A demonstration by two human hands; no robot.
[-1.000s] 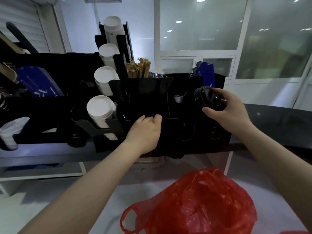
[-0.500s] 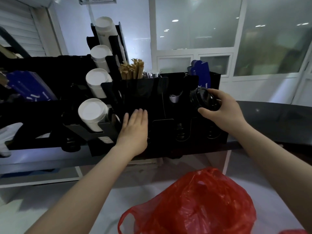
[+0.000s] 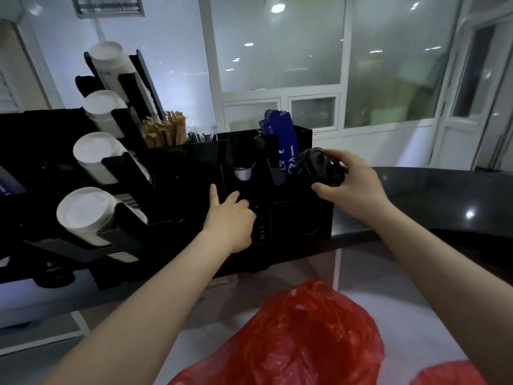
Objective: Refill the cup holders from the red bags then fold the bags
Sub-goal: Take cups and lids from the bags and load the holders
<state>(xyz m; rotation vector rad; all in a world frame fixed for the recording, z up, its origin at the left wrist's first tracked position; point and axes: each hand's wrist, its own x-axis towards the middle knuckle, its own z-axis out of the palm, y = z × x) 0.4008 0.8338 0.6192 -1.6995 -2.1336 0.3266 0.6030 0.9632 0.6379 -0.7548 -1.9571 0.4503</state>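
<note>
A black organiser (image 3: 188, 173) stands on the dark counter, with slanted holders of white cups (image 3: 83, 212) on its left side. My right hand (image 3: 352, 187) grips a stack of black lids (image 3: 319, 169) just above the organiser's right compartment. My left hand (image 3: 230, 218) rests against the organiser's front near the middle slots, fingers partly curled, holding nothing. A crumpled red bag (image 3: 299, 337) lies on the white surface below my arms. The edge of a second red bag (image 3: 455, 373) shows at the bottom right.
Wooden stirrers (image 3: 166, 132) and blue sleeves (image 3: 283, 143) stick up from the organiser's back compartments. A small capsule (image 3: 244, 172) sits in a middle slot. The dark counter (image 3: 433, 201) runs on to the right. Glass partitions stand behind.
My left hand slid right along the organiser's front and its fingers curled. My right hand keeps the lids by the right compartment. The view shifted slightly.
</note>
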